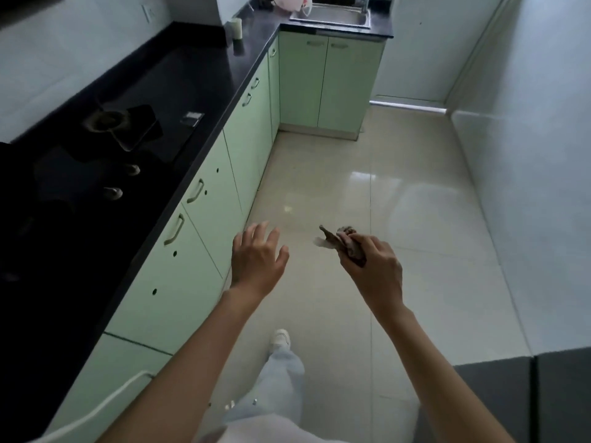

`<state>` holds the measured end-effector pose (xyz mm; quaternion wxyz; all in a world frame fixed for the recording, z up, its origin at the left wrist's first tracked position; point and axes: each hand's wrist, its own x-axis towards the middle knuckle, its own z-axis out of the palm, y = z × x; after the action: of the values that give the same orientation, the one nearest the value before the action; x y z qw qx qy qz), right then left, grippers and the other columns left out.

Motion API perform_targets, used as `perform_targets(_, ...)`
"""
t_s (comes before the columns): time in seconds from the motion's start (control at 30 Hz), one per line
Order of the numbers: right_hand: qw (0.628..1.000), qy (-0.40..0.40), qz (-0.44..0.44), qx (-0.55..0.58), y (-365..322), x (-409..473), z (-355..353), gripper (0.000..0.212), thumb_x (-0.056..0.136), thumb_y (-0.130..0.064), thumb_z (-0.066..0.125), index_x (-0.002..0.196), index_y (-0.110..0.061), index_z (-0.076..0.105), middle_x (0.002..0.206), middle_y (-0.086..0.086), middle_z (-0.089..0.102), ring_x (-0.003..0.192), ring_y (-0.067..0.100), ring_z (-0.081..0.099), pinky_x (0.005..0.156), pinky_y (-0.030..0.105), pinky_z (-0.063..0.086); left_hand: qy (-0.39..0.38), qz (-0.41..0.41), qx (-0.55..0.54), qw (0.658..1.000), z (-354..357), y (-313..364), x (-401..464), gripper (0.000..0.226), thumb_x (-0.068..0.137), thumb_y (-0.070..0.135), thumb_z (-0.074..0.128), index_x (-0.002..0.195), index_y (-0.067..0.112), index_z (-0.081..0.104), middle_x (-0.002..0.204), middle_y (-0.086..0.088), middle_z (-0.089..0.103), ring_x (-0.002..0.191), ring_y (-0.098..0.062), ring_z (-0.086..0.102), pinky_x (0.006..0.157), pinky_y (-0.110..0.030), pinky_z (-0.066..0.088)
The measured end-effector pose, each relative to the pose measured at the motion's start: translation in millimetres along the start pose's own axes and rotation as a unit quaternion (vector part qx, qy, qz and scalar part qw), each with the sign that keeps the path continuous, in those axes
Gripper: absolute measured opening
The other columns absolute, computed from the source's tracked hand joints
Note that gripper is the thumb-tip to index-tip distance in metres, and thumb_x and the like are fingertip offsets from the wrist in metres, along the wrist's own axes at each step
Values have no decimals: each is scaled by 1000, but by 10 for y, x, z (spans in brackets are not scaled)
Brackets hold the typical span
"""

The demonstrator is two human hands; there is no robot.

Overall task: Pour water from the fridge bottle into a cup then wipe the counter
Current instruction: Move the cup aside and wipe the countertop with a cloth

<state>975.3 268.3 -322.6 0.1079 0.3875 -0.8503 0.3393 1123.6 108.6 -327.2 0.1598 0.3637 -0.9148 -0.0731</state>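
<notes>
At the bottom of the frame a leg in pale trousers (281, 378) stepped forward, a white shoe (280, 338) on the glossy tiled floor (351, 193). Above it, both bare forearms reached up toward the middle of the picture. The left hand (256, 257), centre-left, was spread wide with straight fingers and held nothing, hanging over the floor just beside the green cabinet fronts (204, 225). The right hand (371, 266), centre-right, had its fingers curled round a crumpled brownish cloth (342, 243), whose loose end stuck out toward the left hand; the two hands were apart.

Along the left side ran the black counter (204, 75), with a dark gas hob (105, 139) set into it at mid-left. Farther along, in the upper middle, a small pale cup (237, 28) stood on the counter near the corner. At the top of the frame a steel sink (335, 16) sat in the far counter, with a pink and white thing (289, 2) at its left edge, too blurred to tell.
</notes>
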Motion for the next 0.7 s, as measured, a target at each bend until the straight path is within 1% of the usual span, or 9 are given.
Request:
perform_targets(0.17, 1000, 0, 2, 4, 72, 949, 415, 30, 78, -33, 76, 104, -22, 67, 96, -6, 70, 85, 23, 63, 64, 31, 50, 9, -4, -9, 1000, 182, -106, 1058, 47, 85, 36, 47, 121, 11, 64, 126, -16, 62, 118, -35, 56, 97, -48, 43)
perform_targets(0.33, 1000, 13, 12, 6, 164, 1837, 764, 28, 78, -34, 76, 102, -21, 68, 94, -6, 69, 84, 23, 62, 62, 31, 48, 27, 13, -15, 999, 273, -139, 2062, 44, 85, 34, 50, 120, 11, 65, 124, -17, 63, 116, -36, 57, 95, -48, 44)
perform_targets(0.43, 1000, 5, 20, 7, 295, 2275, 956, 29, 79, -35, 75, 103, -21, 67, 94, -6, 69, 84, 24, 62, 63, 32, 48, 28, 14, -12, 999, 380, -161, 2510, 44, 86, 35, 47, 120, 12, 64, 125, -17, 62, 117, -36, 56, 96, -48, 44)
perform_targets(0.53, 1000, -6, 22, 11, 472, 2727, 1152, 30, 79, -35, 75, 105, -21, 67, 96, -5, 69, 86, 24, 62, 65, 33, 49, 19, 7, -6, 1000, 547, -206, 2962, 51, 87, 40, 38, 121, 13, 64, 125, -16, 62, 116, -36, 56, 96, -47, 44)
perform_targets(0.57, 1000, -9, 21, 14, 541, 2892, 1217, 31, 79, -34, 76, 106, -21, 67, 96, -4, 70, 87, 25, 62, 65, 33, 49, 13, -2, -6, 1000, 615, -221, 3122, 50, 87, 40, 39, 121, 13, 64, 127, -16, 61, 117, -36, 56, 97, -47, 43)
perform_targets(0.7, 1000, -28, 6, 9, 823, 3626, 1494, 32, 78, -34, 75, 107, -21, 67, 97, -4, 70, 87, 25, 62, 65, 33, 48, 5, -35, -10, 999, 895, -202, 3851, 40, 91, 32, 54, 126, 13, 61, 133, -17, 57, 122, -36, 51, 101, -47, 39)
